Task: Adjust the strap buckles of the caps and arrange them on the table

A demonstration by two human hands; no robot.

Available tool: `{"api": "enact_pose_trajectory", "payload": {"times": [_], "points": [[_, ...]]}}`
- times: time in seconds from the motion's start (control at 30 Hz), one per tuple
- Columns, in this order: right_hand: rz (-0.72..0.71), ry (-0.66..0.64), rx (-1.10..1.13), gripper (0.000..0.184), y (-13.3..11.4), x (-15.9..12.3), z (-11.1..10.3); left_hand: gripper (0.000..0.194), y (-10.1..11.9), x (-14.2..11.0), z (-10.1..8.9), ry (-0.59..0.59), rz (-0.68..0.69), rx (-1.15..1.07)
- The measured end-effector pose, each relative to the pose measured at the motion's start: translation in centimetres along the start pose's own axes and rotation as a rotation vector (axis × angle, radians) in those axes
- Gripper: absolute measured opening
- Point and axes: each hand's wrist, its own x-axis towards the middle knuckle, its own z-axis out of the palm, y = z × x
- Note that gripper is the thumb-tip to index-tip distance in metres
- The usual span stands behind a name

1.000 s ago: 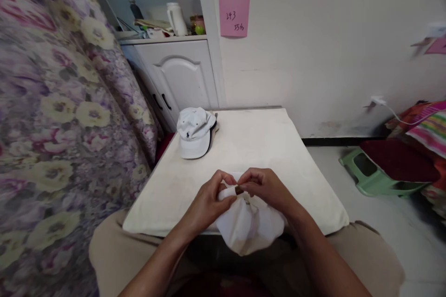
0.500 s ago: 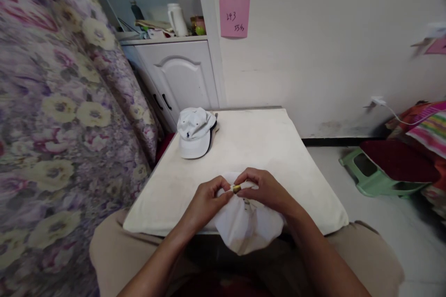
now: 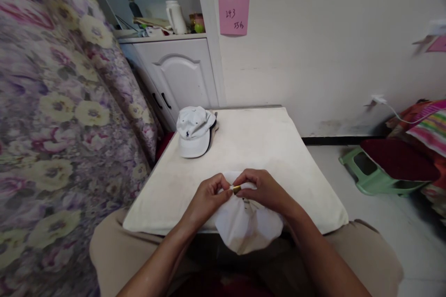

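A white cap (image 3: 249, 232) hangs from my two hands over the table's near edge, its crown toward me. My left hand (image 3: 209, 197) is closed, thumb and finger pinching the cap's strap just left of a small gold-coloured buckle (image 3: 236, 190). On the buckle's other side, my right hand (image 3: 265, 190) pinches the strap, the thumb close against the metal. My fingers hide part of the strap. Farther back on the left of the table lies a pale cap (image 3: 195, 132) with a small dark emblem, and a darker cap edge shows beneath it.
The table (image 3: 258, 144) has a cream cover and stands against the wall. A floral curtain (image 3: 69, 148) hangs close on the left, beside a white cabinet (image 3: 181, 72) with a white jug (image 3: 177, 17) on it. A green stool (image 3: 376, 178) stands on the floor at the right.
The view has shifted very slightly. Both hands keep their pinch on the strap beside the buckle, with barely any movement of the fingers.
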Motion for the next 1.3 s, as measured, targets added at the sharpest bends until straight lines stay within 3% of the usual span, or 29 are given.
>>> {"api": "enact_pose_trajectory", "payload": {"times": [0.2, 0.33, 0.63, 0.87, 1.13, 1.3], "points": [[0.029, -0.029, 0.073, 0.016, 0.0, 0.0, 0.1, 0.031, 0.1, 0.0, -0.1, 0.005, -0.016, -0.087], [0.046, -0.033, 0.108, 0.015, -0.1, 0.0, 0.1, 0.028, 0.5, -0.2, -0.3, -0.062, 0.004, -0.171], [0.049, -0.058, 0.153, 0.019, -0.2, -0.4, 0.0, 0.028, 0.5, 0.0, -0.7, -0.138, -0.003, 0.067], [0.169, -0.308, 0.491, 0.027, -0.6, -0.9, -2.9, 0.031, 1.5, -0.1, -1.9, -0.241, -0.112, -0.240], [0.062, -0.138, 0.791, 0.033, -1.1, -2.1, -4.1, 0.032, 4.2, -0.1, -2.5, -0.438, -0.244, -0.436], [0.044, -0.106, 0.905, 0.036, -1.3, -2.2, -4.2, 0.035, 4.6, 0.3, -1.6, -0.455, -0.276, -0.675]]}}
